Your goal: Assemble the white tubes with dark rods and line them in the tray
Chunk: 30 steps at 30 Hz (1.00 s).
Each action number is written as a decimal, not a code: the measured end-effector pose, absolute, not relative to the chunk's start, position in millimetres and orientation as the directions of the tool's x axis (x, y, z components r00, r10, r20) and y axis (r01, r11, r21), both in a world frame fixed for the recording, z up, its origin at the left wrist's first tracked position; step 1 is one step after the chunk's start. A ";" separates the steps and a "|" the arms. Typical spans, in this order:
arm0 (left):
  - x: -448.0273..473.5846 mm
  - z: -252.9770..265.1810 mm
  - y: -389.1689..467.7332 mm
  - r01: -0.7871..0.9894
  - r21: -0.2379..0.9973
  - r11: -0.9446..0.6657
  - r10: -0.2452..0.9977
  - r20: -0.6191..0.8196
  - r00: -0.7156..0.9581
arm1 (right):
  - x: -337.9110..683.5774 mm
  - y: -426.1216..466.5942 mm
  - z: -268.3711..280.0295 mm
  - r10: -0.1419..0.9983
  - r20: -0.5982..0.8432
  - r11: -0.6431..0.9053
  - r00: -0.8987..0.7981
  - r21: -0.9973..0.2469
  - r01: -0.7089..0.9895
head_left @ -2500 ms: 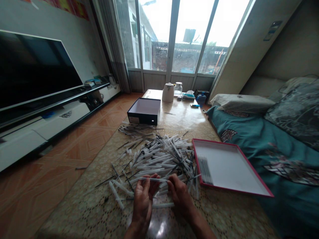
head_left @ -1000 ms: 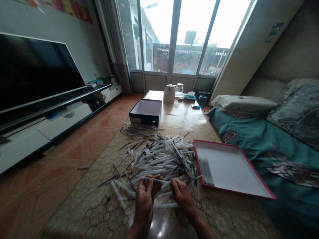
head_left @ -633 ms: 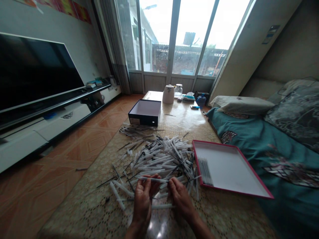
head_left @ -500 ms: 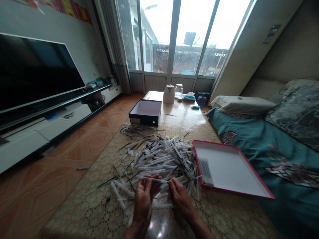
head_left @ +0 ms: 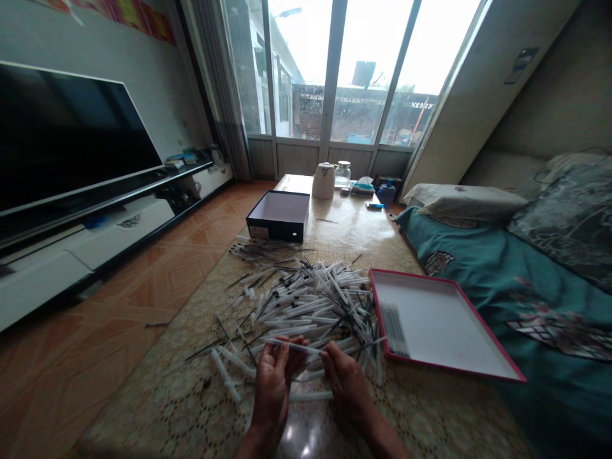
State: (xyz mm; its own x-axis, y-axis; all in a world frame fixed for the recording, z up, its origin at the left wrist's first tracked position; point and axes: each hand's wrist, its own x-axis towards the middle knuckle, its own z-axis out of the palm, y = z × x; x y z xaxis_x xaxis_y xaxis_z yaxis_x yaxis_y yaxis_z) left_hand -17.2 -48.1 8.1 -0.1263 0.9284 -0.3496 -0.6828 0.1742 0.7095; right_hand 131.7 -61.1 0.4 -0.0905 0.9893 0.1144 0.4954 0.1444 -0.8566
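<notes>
Between my two hands runs a slim whitish pen barrel (head_left: 306, 348), roughly level above the table. My left hand (head_left: 275, 376) holds its left part between thumb and fingers. At its right end, my right hand (head_left: 345, 376) is closed in a pinch; whether a dark refill is also in that grip is hard to make out. Just beyond the hands spreads a loose heap of white pen barrels (head_left: 306, 306) mixed with dark thin refills. To the right, a red-rimmed box lid (head_left: 444, 325) has a row of finished-looking pens (head_left: 396, 328) along its left side.
A dark open box (head_left: 275, 231) stands behind the heap, with thin dark-tipped sticks (head_left: 261, 250) before it. Farther back are a beige kettle (head_left: 324, 182), a glass jar (head_left: 343, 174) and a tissue pack (head_left: 364, 185). A sofa (head_left: 468, 255) flanks the table's right side.
Both hands have shifted very slightly, still holding the pen barrel in the same place. Nothing else has visibly moved.
</notes>
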 end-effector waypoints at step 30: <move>-112.8 35.2 60.8 0.774 0.631 0.057 0.950 0.205 -0.237 | 146.6 -53.2 -19.0 0.937 0.350 0.286 -0.001 -0.764 0.578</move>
State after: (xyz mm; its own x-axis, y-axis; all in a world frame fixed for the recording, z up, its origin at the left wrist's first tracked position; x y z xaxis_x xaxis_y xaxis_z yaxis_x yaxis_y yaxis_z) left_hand -112.8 60.8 35.2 -0.2369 0.9497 0.2049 0.7739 0.0570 0.6307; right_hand 146.6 -53.2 -19.0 -0.0013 0.9367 0.3501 0.5781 0.2864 -0.7641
